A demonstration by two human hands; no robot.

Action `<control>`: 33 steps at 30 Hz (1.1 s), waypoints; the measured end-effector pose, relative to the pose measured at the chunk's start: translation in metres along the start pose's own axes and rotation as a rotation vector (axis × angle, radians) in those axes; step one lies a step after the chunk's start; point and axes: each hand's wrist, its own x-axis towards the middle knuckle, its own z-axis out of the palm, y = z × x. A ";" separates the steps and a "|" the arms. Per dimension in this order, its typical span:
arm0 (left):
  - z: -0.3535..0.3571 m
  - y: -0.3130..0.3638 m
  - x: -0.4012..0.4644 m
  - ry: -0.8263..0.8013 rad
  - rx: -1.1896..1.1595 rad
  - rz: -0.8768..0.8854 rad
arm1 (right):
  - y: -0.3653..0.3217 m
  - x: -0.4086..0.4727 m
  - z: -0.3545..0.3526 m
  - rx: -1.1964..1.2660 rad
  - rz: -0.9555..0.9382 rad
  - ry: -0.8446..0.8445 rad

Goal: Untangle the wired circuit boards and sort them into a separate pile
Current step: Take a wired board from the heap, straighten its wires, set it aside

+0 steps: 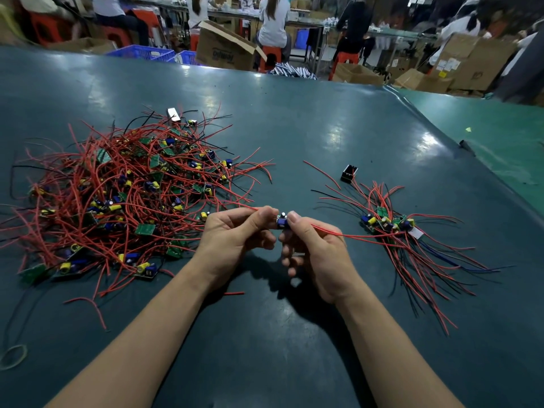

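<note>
One small circuit board (282,222) held up between both hands above the middle of the tabletop (309,136), toward its near edge. Left hand (235,237) pinching one end with thumb and forefinger; right hand (312,248) pinching the other end the same way, remaining fingers (290,262) loosely curled below. One red wire (235,204) trailing from the board leftward into the tangled heap (117,195); another red lead (353,234) running rightward to overlap the sorted pile (391,223).

To do the step well: keep the pinch on the board's ends, not on its blue and silver components. Probably best to draw the left-hand lead out slowly along its own length, lifting rather than yanking, so no neighbouring boards get dragged across. If a snag is felt, slacken and follow the wire back to the crossing. Once free, lay the board beside the others on the right, wires fanned the same way toward the near right edge.

Around: heap filling the left half of the tabletop, red and black wires densely crossed over many green boards with yellow and blue parts. A small black box-shaped part (349,173) just behind the sorted pile. A short red offcut (234,293) near the left wrist; a rubber band (13,356) at the near left edge. Beyond the far edge, cardboard boxes (226,48), red stools and seated workers.

Likely in the way: loose wire ends reaching from the heap toward the hands, and the right lead already mingling with sorted wires.
</note>
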 end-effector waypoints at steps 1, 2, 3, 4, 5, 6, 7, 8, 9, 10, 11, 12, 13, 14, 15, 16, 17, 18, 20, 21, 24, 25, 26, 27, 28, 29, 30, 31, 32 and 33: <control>0.002 0.000 0.000 0.026 -0.011 0.017 | 0.001 0.001 0.002 -0.027 -0.035 0.022; 0.003 -0.001 -0.001 0.052 -0.014 0.035 | 0.002 0.001 0.004 -0.051 -0.064 0.040; 0.003 -0.001 -0.001 0.072 -0.008 0.050 | 0.003 0.002 0.005 -0.060 -0.085 0.057; 0.003 -0.001 -0.001 0.091 0.006 0.061 | 0.003 0.002 0.006 -0.051 -0.097 0.083; 0.002 0.000 0.001 0.116 0.022 0.069 | 0.002 0.002 0.005 -0.030 -0.104 0.128; 0.000 0.001 0.002 0.149 0.031 0.079 | 0.002 0.003 0.003 0.000 -0.108 0.191; -0.003 0.002 0.004 0.185 0.030 0.093 | 0.001 0.004 0.000 0.036 -0.118 0.263; -0.005 0.004 0.006 0.220 0.025 0.112 | 0.000 0.005 -0.002 0.078 -0.139 0.337; -0.007 0.005 0.008 0.255 0.021 0.136 | -0.001 0.007 -0.005 0.126 -0.169 0.414; -0.010 0.007 0.009 0.293 0.031 0.162 | -0.003 0.009 -0.008 0.174 -0.199 0.493; -0.014 0.009 0.010 0.335 0.063 0.193 | -0.004 0.011 -0.011 0.225 -0.222 0.578; -0.017 0.010 0.010 0.381 0.132 0.239 | -0.005 0.013 -0.015 0.283 -0.235 0.665; -0.021 0.010 0.009 0.435 0.249 0.305 | -0.007 0.015 -0.020 0.353 -0.238 0.740; -0.025 0.010 0.007 0.497 0.433 0.386 | -0.008 0.016 -0.025 0.440 -0.230 0.789; -0.028 0.010 0.005 0.565 0.674 0.474 | -0.009 0.016 -0.030 0.533 -0.215 0.816; -0.029 0.009 0.002 0.635 0.930 0.551 | -0.009 0.016 -0.035 0.615 -0.197 0.827; -0.031 0.008 -0.001 0.699 1.149 0.612 | -0.009 0.016 -0.039 0.665 -0.182 0.829; -0.033 0.009 -0.003 0.737 1.295 0.646 | -0.009 0.017 -0.042 0.689 -0.165 0.820; -0.043 0.013 -0.003 0.795 1.450 0.634 | -0.008 0.017 -0.043 0.701 -0.128 0.796; -0.050 0.017 -0.003 0.854 1.494 0.563 | -0.009 0.016 -0.044 0.708 -0.119 0.792; -0.065 0.026 -0.006 1.011 1.494 0.187 | -0.009 0.016 -0.046 0.735 -0.130 0.818; -0.065 0.026 -0.006 1.014 1.476 0.094 | -0.009 0.016 -0.046 0.732 -0.131 0.820; -0.064 0.026 -0.007 0.999 1.473 0.050 | -0.009 0.016 -0.046 0.725 -0.126 0.814; -0.063 0.024 -0.008 0.977 1.479 0.041 | -0.009 0.016 -0.045 0.719 -0.119 0.806; -0.062 0.024 -0.008 0.955 1.480 0.050 | -0.008 0.016 -0.044 0.715 -0.115 0.800; -0.061 0.024 -0.007 0.932 1.479 0.060 | -0.008 0.016 -0.043 0.711 -0.113 0.798; -0.060 0.024 -0.007 0.910 1.478 0.066 | -0.008 0.015 -0.043 0.709 -0.110 0.802; -0.060 0.023 -0.008 0.893 1.480 0.071 | -0.007 0.015 -0.043 0.711 -0.108 0.808; -0.061 0.023 -0.008 0.883 1.480 0.081 | -0.008 0.015 -0.044 0.717 -0.106 0.812; -0.062 0.023 -0.009 0.877 1.471 0.103 | -0.008 0.015 -0.044 0.725 -0.106 0.806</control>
